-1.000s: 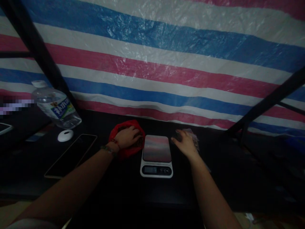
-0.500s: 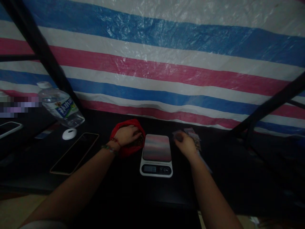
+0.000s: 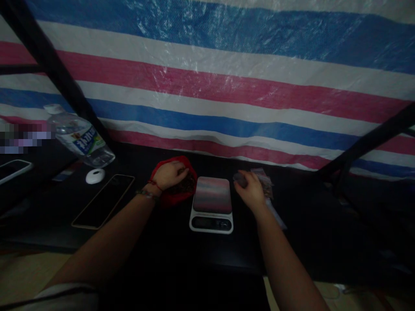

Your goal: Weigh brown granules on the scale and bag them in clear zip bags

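Reaching with the left hand into a red bag of brown bits, at ten o'clock from the scale and just beside it; with fingertips hidden, cannot tell whether spread or pinching. Toward two o'clock, curling the thumb and fingers of the right hand about a greyish see-through piece — too dim to name, and cannot tell whether pinched or merely touched. Partly covering clear packets with that hand. Cannot read the scale's dark display. At nine, can see a phone; at ten, farther out, a labelled bottle; at the left edge — only part of another phone, cut off.
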`<move>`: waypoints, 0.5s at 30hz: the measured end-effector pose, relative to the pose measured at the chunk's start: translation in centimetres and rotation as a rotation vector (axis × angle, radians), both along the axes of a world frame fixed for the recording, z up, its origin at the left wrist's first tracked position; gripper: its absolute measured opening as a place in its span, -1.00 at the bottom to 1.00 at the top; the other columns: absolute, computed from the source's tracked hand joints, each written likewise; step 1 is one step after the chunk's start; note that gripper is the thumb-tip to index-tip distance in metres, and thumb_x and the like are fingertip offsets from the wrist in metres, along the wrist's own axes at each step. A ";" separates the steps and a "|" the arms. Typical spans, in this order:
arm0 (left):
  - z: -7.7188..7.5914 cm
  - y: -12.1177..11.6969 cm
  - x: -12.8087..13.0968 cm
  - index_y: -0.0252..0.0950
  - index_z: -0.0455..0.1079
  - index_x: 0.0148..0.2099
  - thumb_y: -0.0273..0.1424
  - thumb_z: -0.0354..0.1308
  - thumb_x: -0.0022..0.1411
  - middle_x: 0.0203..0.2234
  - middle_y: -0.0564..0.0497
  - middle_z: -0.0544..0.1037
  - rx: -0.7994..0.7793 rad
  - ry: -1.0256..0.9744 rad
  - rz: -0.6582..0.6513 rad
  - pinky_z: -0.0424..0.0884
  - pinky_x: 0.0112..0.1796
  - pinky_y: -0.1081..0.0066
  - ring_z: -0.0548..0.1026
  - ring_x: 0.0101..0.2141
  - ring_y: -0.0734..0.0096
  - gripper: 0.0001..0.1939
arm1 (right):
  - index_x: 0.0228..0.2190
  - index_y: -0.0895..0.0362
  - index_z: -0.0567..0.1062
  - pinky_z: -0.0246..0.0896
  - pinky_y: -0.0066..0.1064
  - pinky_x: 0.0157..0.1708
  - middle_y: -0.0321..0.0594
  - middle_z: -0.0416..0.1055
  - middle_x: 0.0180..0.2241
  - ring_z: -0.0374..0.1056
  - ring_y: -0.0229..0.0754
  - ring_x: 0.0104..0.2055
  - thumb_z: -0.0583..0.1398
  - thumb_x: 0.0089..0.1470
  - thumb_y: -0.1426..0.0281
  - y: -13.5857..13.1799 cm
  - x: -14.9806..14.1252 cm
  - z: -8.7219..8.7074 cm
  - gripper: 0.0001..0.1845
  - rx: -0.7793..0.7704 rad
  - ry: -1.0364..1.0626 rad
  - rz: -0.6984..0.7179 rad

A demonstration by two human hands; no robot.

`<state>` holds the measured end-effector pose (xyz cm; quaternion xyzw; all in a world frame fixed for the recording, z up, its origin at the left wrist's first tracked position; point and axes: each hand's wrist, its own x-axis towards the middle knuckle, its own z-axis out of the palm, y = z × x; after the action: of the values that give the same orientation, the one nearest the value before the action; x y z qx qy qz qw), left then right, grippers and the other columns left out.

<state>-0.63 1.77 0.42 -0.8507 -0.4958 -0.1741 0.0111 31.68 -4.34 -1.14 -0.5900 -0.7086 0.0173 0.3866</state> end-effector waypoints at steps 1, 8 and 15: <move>0.0 -0.1 0.0 -0.28 0.41 -0.35 -0.12 -0.17 0.32 -0.39 -0.05 0.52 -0.006 -0.005 -0.014 0.26 -0.34 0.38 0.44 -0.36 0.33 -0.56 | -0.07 0.14 0.42 0.22 -0.10 0.04 -0.06 0.39 -0.12 0.32 -0.01 -0.03 0.17 -0.04 0.36 -0.1 -0.2 0.1 -0.57 -0.001 0.008 0.016; 0.2 -0.9 0.7 -0.27 0.46 -0.29 -0.15 -0.08 0.29 -0.38 -0.07 0.53 -0.077 -0.090 -0.119 0.29 -0.27 0.37 0.46 -0.33 0.30 -0.62 | -0.04 0.10 0.37 0.25 -0.15 -0.02 -0.09 0.38 -0.12 0.32 -0.04 -0.07 0.20 -0.06 0.42 -1.0 -2.3 0.8 -0.53 -0.065 0.056 0.159; 0.3 -1.2 0.9 -0.29 0.45 -0.34 -0.18 -0.03 0.27 -0.40 -0.07 0.54 -0.084 -0.140 -0.119 0.28 -0.32 0.36 0.45 -0.37 0.29 -0.66 | -0.06 0.06 0.41 0.16 -0.10 0.08 -0.12 0.36 -0.07 0.27 -0.03 0.03 0.19 -0.01 0.43 -1.5 -2.9 1.1 -0.59 -0.076 0.011 0.264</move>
<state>0.27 0.53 0.67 -0.8642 -0.4507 -0.2127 -0.0696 28.73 -5.89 -0.03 -0.5058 -0.7768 0.0979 0.3621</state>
